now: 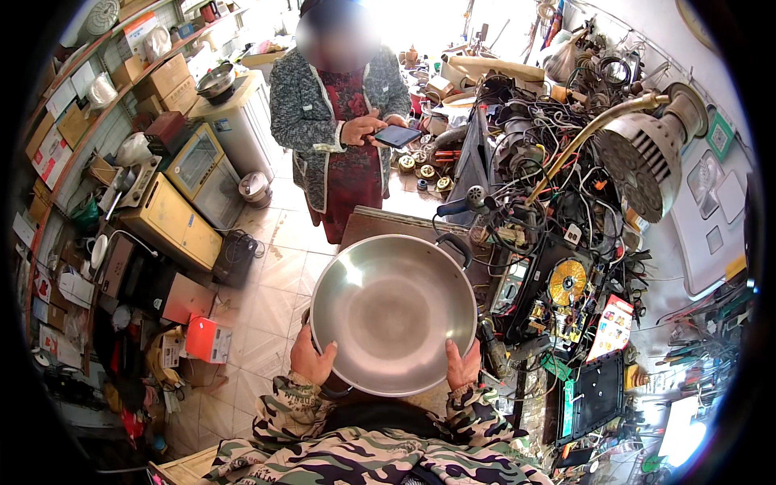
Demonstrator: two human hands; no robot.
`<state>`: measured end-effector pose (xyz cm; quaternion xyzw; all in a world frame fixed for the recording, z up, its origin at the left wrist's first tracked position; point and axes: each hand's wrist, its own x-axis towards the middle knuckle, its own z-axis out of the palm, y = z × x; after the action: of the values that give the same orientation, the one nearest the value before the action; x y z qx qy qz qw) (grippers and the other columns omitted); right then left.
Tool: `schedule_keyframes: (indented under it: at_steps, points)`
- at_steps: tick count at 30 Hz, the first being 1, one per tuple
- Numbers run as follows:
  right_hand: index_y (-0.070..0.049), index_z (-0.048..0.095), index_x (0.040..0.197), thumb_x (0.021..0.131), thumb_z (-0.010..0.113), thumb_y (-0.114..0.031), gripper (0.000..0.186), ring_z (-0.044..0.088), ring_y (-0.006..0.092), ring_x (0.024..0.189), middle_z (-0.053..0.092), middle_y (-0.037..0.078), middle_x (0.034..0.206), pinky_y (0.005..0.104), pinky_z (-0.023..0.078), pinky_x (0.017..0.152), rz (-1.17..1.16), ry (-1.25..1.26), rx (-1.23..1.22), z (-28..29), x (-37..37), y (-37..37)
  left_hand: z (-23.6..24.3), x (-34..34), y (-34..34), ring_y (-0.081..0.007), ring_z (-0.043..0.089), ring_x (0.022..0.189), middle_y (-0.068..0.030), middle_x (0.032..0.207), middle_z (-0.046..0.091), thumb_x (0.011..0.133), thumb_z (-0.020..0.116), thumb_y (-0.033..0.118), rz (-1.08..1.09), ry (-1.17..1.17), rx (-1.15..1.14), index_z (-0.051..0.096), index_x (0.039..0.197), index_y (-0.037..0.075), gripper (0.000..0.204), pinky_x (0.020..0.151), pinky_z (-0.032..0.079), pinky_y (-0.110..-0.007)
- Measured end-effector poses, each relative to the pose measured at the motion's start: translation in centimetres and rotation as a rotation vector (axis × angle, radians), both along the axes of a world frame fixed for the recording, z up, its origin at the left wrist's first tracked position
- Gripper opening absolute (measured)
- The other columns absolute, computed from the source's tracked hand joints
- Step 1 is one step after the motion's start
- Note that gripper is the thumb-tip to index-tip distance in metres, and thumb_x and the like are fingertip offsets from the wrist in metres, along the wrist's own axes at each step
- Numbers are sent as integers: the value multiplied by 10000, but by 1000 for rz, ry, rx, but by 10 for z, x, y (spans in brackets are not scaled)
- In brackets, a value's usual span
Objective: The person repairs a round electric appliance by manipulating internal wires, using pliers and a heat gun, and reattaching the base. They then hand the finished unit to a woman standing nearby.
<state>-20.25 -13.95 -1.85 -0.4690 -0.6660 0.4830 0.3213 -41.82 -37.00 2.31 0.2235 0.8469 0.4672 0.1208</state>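
A wide, round metal pan (394, 315) is right in front of me, its shiny inside facing up with nothing in it. My left hand (313, 357) grips the near left rim, thumb over the edge. On the near right rim, my right hand (463, 365) holds on in the same way. One dark side handle (455, 249) sticks out at the far right, and another (335, 393) shows partly near my left wrist. Beneath the pan is a brown tabletop (368, 226); I cannot tell whether the pan touches it.
Across the table a person (338, 121) in a grey jacket holds a dark tablet or phone (396, 136). A tangle of cables (566, 153) and parts crowds the right, under a lamp (643, 162). Cabinets (171, 225) and loaded shelves line the left, beside a tiled floor (271, 271).
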Motion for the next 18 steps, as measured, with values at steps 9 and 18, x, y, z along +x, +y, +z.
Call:
schedule_keyframes:
  at_steps: [9, 18]
  points:
    - [57, 558, 1248, 820, 731, -166, 513, 668, 323, 1003, 683, 213, 1092, 403, 506, 907, -20, -34, -66, -8, 0, 5, 7, -3, 0, -428, 580, 1052, -239, 1117, 602, 780, 711, 133, -73, 16, 27, 517, 1268, -16, 545, 915, 467, -475]
    - [60, 585, 1199, 824, 721, -112, 434, 670, 238, 928, 701, 155, 1040, 361, 523, 854, -39, -129, -47, 6, -4, 3, 4, -7, -2, -435, 537, 1065, -246, 1137, 554, 771, 712, 130, -153, 71, 28, 449, 1299, -29, 610, 935, 432, -494]
